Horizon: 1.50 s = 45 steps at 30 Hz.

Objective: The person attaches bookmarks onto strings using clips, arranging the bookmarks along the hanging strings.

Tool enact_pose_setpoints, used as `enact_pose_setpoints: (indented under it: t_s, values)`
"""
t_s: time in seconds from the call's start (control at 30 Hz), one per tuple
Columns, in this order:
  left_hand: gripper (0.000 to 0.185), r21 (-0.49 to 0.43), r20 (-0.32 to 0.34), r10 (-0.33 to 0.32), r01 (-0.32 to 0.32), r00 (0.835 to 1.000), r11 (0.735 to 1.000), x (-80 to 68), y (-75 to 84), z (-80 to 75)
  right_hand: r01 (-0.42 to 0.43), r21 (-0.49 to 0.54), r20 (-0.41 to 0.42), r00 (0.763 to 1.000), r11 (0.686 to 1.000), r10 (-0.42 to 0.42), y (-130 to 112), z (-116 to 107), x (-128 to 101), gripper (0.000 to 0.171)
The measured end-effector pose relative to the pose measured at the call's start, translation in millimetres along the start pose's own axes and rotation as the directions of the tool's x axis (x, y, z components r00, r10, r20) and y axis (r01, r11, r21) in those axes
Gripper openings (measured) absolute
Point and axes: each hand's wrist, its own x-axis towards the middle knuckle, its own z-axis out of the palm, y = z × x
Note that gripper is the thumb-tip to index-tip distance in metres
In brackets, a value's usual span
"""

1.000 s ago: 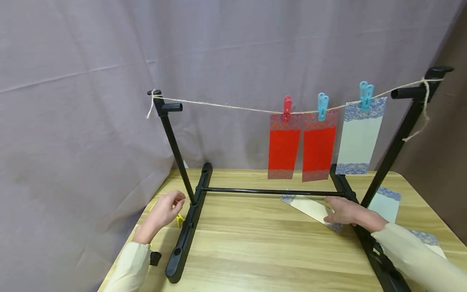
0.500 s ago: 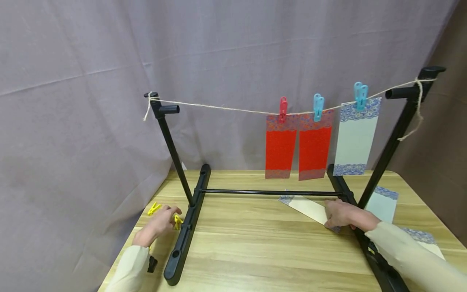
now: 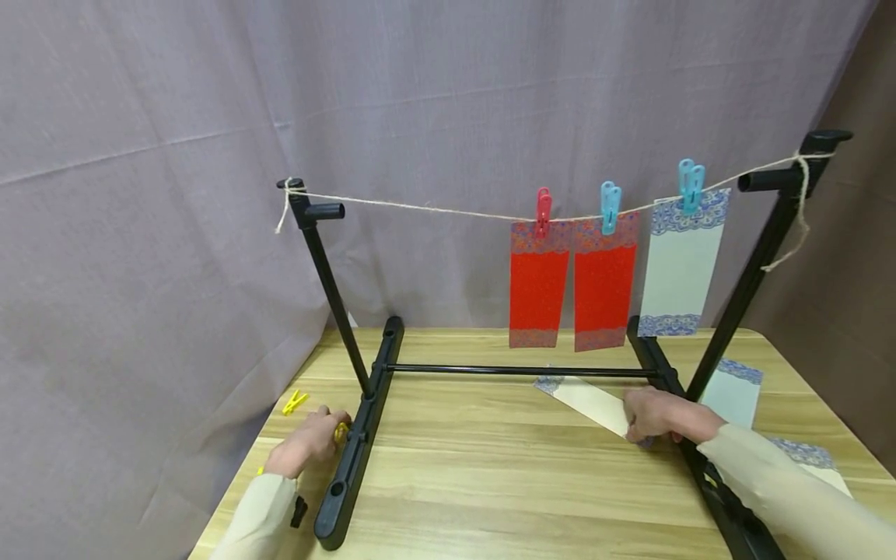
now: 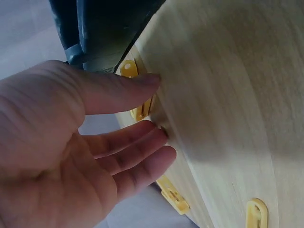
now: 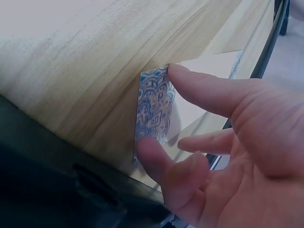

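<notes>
My left hand [image 3: 308, 443] reaches down at a yellow clothespin [image 3: 341, 432] beside the rack's left foot. In the left wrist view the thumb and fingers stand apart, with that clothespin [image 4: 141, 107] partly hidden behind the thumb. At the right, my right hand [image 3: 658, 414] pinches one end of a white card [image 3: 588, 403] with blue patterned ends, which lies slantwise on the table. Seen from the right wrist, thumb and index finger press its opposite edges, and the blue end [image 5: 153, 107] bows slightly.
Between the black rack's posts [image 3: 735, 303] runs a string [image 3: 420, 207], with two red cards [image 3: 539, 292] and a blue-edged card [image 3: 682, 268] clipped on it. A yellow clothespin [image 3: 295, 401] lies farther left. Two cards [image 3: 732, 393] lie beyond the right foot.
My left hand has come down and toward me, from beside the left post to the clothespin at the rack's foot. My right hand stays at the card's end, its fingers now closer around it.
</notes>
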Motion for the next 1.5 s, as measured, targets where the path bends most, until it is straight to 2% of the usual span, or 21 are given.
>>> enact_pose_setpoints:
  t_s: [0.4,0.63,0.8,0.93,1.03,1.27,1.5]
  values:
    - [0.027,0.029,-0.021,-0.001,0.002,1.0,1.0,1.5,1.3,0.8,-0.021,-0.017,-0.015,1.0,1.0,0.02,10,1,4,0.042]
    - [0.029,0.033,-0.037,0.025,-0.024,0.999,0.999,1.2,0.0,1.1,0.016,-0.001,-0.03,0.999,1.0,-0.016,9,0,3,0.051]
    - [0.032,0.0,-0.047,0.031,-0.031,0.998,1.0,1.0,-2.4,0.2,0.043,0.017,-0.038,0.998,0.999,-0.043,6,-1,0,0.046]
    - [0.019,0.007,-0.052,-0.005,0.005,0.999,1.0,-0.5,-5.3,-0.2,0.063,-0.016,-0.071,0.995,0.998,-0.064,3,-3,-4,0.039]
    - [0.013,0.023,-0.065,-0.036,0.037,0.997,0.999,-1.8,-7.4,-0.5,0.064,-0.002,-0.076,0.995,0.998,-0.064,2,-4,-7,0.033]
    - [0.018,0.016,-0.149,-0.031,0.034,0.988,0.999,-1.3,-10.1,-1.4,0.134,-0.005,-0.112,0.985,0.991,-0.134,1,-3,-17,0.027]
    - [0.021,-0.05,-0.223,-0.023,0.012,0.974,0.999,-1.1,-6.7,-10.3,0.196,0.013,-0.158,0.969,0.981,-0.192,-3,-2,-31,0.021]
